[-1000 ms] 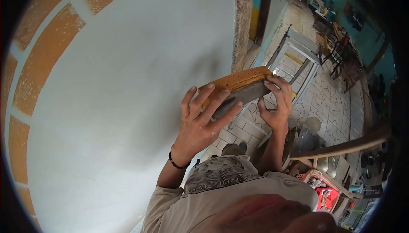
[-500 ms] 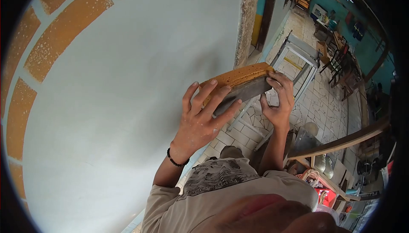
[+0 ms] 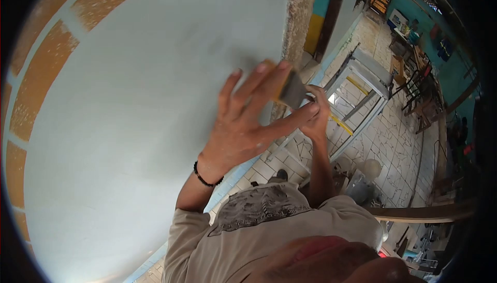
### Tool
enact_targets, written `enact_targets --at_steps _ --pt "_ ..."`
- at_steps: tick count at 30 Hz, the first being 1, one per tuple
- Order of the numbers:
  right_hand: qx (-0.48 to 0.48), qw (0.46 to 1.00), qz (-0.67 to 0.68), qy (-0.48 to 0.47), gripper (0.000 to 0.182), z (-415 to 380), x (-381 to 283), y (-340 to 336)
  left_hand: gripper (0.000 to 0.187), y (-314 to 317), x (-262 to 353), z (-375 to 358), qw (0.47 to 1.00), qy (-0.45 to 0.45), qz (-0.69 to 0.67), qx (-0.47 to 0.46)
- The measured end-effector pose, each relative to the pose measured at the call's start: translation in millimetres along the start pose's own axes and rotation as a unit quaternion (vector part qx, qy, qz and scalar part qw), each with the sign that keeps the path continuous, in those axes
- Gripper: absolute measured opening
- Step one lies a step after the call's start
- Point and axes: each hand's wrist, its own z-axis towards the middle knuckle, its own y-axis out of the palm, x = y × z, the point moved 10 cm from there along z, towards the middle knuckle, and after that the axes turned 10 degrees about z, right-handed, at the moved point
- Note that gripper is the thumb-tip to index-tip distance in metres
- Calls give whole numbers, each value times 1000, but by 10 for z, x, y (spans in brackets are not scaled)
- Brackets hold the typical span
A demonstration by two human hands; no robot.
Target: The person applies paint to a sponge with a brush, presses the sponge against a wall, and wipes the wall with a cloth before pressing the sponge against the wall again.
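A sponge float, with an orange sponge face and a dark grey backing, is held up in front of the pale wall and seen nearly end-on. My left hand, a black bead bracelet at its wrist, has its fingers over the orange side, while its thumb reaches across below the grey side. On the other side my right hand grips the float, its fingers curled and partly hidden behind the left thumb. Much of the sponge face is covered by the left fingers.
The pale wall with orange brick-like blocks fills the left, ending at a rough edge. A metal stepladder stands on the tiled floor. A wooden bar crosses the lower right. Cluttered tables and chairs line the far right.
The float has turned from lengthwise across my view to nearly end-on. My right hand has shifted left, closer to my left hand. The view has swung slightly.
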Motion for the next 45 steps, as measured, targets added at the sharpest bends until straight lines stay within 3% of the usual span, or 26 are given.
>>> enact_targets --at_steps 2,4,6,8,10,14,17,20,23,25,27,29,32,34,38,40,45 --pt "4 977 177 119 63 -169 679 6 38 -57 -91 -58 993 -33 -61 92" --pt "26 898 364 244 61 -533 1149 117 34 -2 -258 -312 973 -94 -114 176" --pt "72 829 472 290 62 -935 1634 39 32 193 -423 -690 946 -180 -194 186" --pt "113 765 564 291 63 -1222 1672 27 35 532 -537 -1068 921 -241 -270 145" --pt "146 715 636 250 64 -1269 1285 76 38 923 -567 -1494 887 -309 -336 76" --pt "149 672 705 167 66 -1667 819 221 51 1424 -447 -2046 793 -395 -458 -78" --pt "173 672 704 154 67 -2081 397 418 53 1714 -263 -2476 625 -504 -581 -132" --pt "203 667 700 154 68 -2550 9 622 53 1881 230 -2642 474 -534 -663 -223" --pt "210 670 694 161 72 -2905 -274 819 53 2046 710 -2956 388 -515 -719 -259" --pt "208 694 669 165 78 -2926 -566 973 54 2050 932 -3160 363 -514 -736 -251" --pt "224 713 640 177 79 -3032 -703 1071 57 1944 1107 -3331 355 -479 -743 -305" --pt "214 711 648 171 76 -3201 -791 1132 61 1778 1278 -3441 284 -469 -783 -294" --pt "208 720 639 172 76 -3343 -1089 1260 65 1421 1326 -3487 253 -478 -787 -296" --pt "215 718 639 175 75 -3491 -1295 1395 68 1210 1347 -3600 248 -438 -806 -312" --pt "255 708 630 191 72 -4219 -1513 1609 72 933 1584 -4237 193 -396 -831 -341" --pt "301 711 602 202 69 -4618 -1646 1742 75 600 1629 -4545 191 -391 -819 -375" --pt "371 733 508 258 66 -5451 -2329 2286 78 -44 1597 -5611 133 -473 -753 -438"
